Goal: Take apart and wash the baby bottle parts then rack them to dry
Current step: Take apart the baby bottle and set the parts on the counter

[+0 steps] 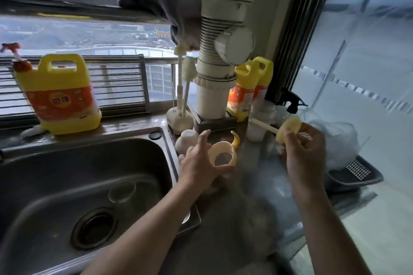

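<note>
My right hand (pixel 305 154) pinches a pale yellow bottle collar (pixel 288 128) over the counter; a cream straw tube (pixel 262 124) sticks out of it to the left. My left hand (pixel 200 163) hovers with fingers spread next to the yellow handle ring (pixel 233 154), which lies on the counter right of the sink. The thumb reaches its lower edge, but I cannot tell whether it touches. A white cap (pixel 186 140) stands just behind that hand. The clear bottle body (pixel 122 190) lies inside the steel sink (pixel 44 163).
A brush stand (pixel 180 119) and a thick white pipe (pixel 220 87) stand behind the counter. A yellow detergent jug (pixel 60 96) sits on the sill, with yellow bottles (pixel 245 89) and a spray bottle (pixel 292 105) at the back right. A dark mesh basket (pixel 357 173) holds a plastic bag (pixel 335 138).
</note>
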